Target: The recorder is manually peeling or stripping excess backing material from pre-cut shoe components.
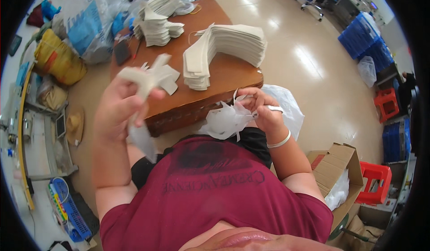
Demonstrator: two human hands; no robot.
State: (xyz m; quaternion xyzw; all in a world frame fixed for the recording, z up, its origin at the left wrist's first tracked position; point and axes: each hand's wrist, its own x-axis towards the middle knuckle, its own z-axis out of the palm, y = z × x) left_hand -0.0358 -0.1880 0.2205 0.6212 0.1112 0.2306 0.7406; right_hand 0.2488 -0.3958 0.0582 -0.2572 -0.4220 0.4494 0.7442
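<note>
My left hand is raised at the near left of the brown table, its fingers closed on an off-white cut fabric piece with branching arms. Below that hand hangs a pale translucent strip, blurred. My right hand, at the table's near right corner, pinches a loose bunch of translucent white film pieces that hangs over my lap. A short white thing sticks out from its fingers; its kind is unclear. More cut pieces lie on the table beyond my left hand.
Two stacks of off-white cut pieces, one curved and one farther back, stand on the table. Large plastic bags crowd the far left. A cardboard box and a red stool are at my right.
</note>
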